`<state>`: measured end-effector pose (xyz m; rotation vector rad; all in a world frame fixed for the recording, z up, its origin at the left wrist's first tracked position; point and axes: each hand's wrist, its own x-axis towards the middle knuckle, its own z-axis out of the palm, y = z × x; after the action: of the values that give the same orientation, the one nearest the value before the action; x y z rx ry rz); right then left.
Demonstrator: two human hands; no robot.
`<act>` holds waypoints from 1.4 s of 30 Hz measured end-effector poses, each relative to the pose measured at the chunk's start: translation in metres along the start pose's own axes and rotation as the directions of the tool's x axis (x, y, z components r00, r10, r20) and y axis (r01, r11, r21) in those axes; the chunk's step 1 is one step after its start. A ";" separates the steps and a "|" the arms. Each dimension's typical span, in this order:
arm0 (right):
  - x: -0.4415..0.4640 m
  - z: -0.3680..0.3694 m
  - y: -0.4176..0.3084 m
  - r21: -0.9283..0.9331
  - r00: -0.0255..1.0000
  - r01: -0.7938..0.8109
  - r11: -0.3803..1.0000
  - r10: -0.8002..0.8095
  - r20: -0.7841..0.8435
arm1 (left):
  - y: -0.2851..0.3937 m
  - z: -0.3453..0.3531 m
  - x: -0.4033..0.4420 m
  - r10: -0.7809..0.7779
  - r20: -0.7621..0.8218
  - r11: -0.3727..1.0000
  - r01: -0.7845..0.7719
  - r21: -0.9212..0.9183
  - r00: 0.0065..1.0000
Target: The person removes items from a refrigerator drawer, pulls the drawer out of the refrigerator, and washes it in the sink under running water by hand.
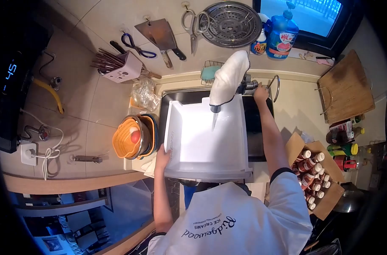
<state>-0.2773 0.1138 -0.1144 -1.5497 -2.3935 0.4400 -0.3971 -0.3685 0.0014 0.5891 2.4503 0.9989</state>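
A large white plastic drawer-like bin [206, 157] rests over the dark sink [255, 144]. My left hand [161, 159] grips the bin's left wall near its front corner. At the back of the sink, my right hand [261, 92] is closed around the handle of the faucet [246, 86]. White cloth [229, 78] wraps the spout, and a thin stream of water runs from its tip into the bin. The bin's inside looks bright and washed out by light. My right fingertips are partly hidden against the faucet.
Left of the sink stand an orange colander [122, 138] in stacked bowls and a chopstick holder [121, 70]. On the right are a cardboard box of bottles [293, 159] and a wooden cutting board [346, 87]. A blue soap bottle [282, 36] stands behind the faucet.
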 end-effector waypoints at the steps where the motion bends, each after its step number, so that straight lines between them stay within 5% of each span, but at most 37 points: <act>1: -0.007 -0.004 -0.008 -0.060 0.934 0.091 0.994 -0.106 -0.342 | -0.001 0.001 0.000 0.009 -0.018 1.000 -0.009 0.008 1.000; 2: -0.016 -0.008 -0.015 -0.148 0.746 0.158 0.976 -0.216 -0.630 | -0.006 0.003 0.002 0.003 -0.018 1.000 -0.003 -0.001 1.000; 3: -0.027 -0.012 -0.024 -0.158 0.748 0.164 0.974 -0.227 -0.624 | -0.015 0.005 0.004 0.010 -0.028 1.000 -0.011 -0.010 1.000; 5: -0.045 -0.018 -0.044 0.179 0.931 0.281 0.943 -0.223 -0.288 | -0.018 0.006 0.006 0.014 -0.039 1.000 -0.015 -0.025 0.999; 6: -0.050 -0.018 -0.056 0.174 0.929 0.288 0.942 -0.230 -0.290 | -0.010 0.006 0.007 -0.006 -0.042 0.998 0.009 0.066 0.999; 8: -0.070 -0.015 -0.068 0.384 0.964 0.033 0.923 -0.130 0.230 | 0.004 0.003 0.003 -0.075 -0.027 0.982 0.078 0.172 0.997; 9: -0.072 -0.012 -0.066 0.383 0.964 0.030 0.923 -0.127 0.232 | 0.010 0.003 -0.002 -0.076 -0.023 0.982 0.079 0.173 0.997; 12: -0.072 -0.013 -0.061 0.314 0.958 0.105 0.944 -0.181 0.223 | 0.038 -0.001 -0.022 0.268 -0.293 0.896 -0.126 0.425 0.918; 14: -0.075 -0.013 -0.055 0.297 0.958 0.117 0.948 -0.186 0.219 | 0.060 -0.002 -0.053 0.370 -0.496 0.911 -0.203 0.359 0.786; 16: -0.073 -0.015 -0.052 0.277 0.954 0.134 0.952 -0.199 0.223 | 0.047 0.009 -0.090 0.192 -0.614 0.980 -0.113 0.166 0.766; 18: -0.074 -0.019 -0.053 0.289 0.949 0.121 0.950 -0.196 0.247 | 0.026 0.033 -0.117 -0.047 -0.617 0.961 -0.134 -0.244 0.786; 21: -0.071 -0.014 -0.050 0.282 0.946 0.161 0.946 -0.229 0.229 | 0.017 0.050 -0.132 -0.354 0.064 0.640 0.292 -0.711 0.933; 22: -0.069 -0.013 -0.049 0.276 0.944 0.167 0.947 -0.234 0.232 | 0.019 0.054 -0.131 -0.359 0.065 0.633 0.294 -0.716 0.931; 24: -0.067 -0.014 -0.046 0.291 0.927 0.232 0.928 -0.302 0.224 | 0.030 0.061 -0.119 -0.257 0.251 0.117 0.288 -0.950 0.933; 29: -0.081 -0.024 -0.042 0.176 0.928 0.201 0.964 -0.245 0.280 | 0.021 0.070 -0.101 -0.397 0.021 0.279 0.142 -0.950 0.918; 31: -0.091 -0.017 -0.042 0.105 0.924 0.190 0.976 -0.214 0.317 | 0.021 0.069 -0.102 -0.243 -0.090 0.386 0.012 -0.922 0.966; 32: -0.096 -0.010 -0.046 -0.114 0.940 0.338 0.934 -0.329 0.096 | 0.024 0.070 -0.102 -0.249 -0.089 0.387 0.015 -0.922 0.965; 33: -0.102 -0.002 -0.052 -0.351 0.876 0.412 0.841 -0.472 -0.100 | 0.031 0.071 -0.101 -0.233 -0.101 0.441 0.013 -0.898 0.967; 34: -0.112 -0.013 -0.070 -0.516 0.737 0.524 0.678 -0.665 -0.125 | 0.037 0.072 -0.102 -0.217 -0.113 0.493 0.009 -0.870 0.970; 36: -0.131 -0.019 -0.099 -0.263 0.567 0.823 0.504 -0.703 0.429 | 0.043 0.068 -0.105 -0.210 -0.107 0.485 0.009 -0.874 0.972; 38: -0.139 0.019 -0.097 0.201 0.246 0.807 0.555 -0.626 0.740 | 0.045 0.069 -0.108 -0.232 -0.106 0.492 0.022 -0.870 0.967; 39: -0.138 0.046 -0.091 0.209 0.241 0.807 0.552 -0.632 0.737 | 0.048 0.066 -0.112 -0.234 -0.111 0.498 0.021 -0.867 0.966; 41: -0.135 0.092 -0.079 0.016 0.164 0.868 0.496 -0.318 0.934 | 0.055 0.058 -0.121 -0.162 -0.038 0.569 0.062 -0.820 0.986; 42: -0.141 0.096 -0.092 0.022 0.163 0.869 0.494 -0.329 0.930 | 0.055 0.063 -0.124 -0.155 -0.040 0.520 0.046 -0.853 0.987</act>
<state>-0.3342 -0.0614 -0.1741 0.0292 -3.9371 0.3827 -0.2499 -0.3642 0.0287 0.0262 1.6706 2.0096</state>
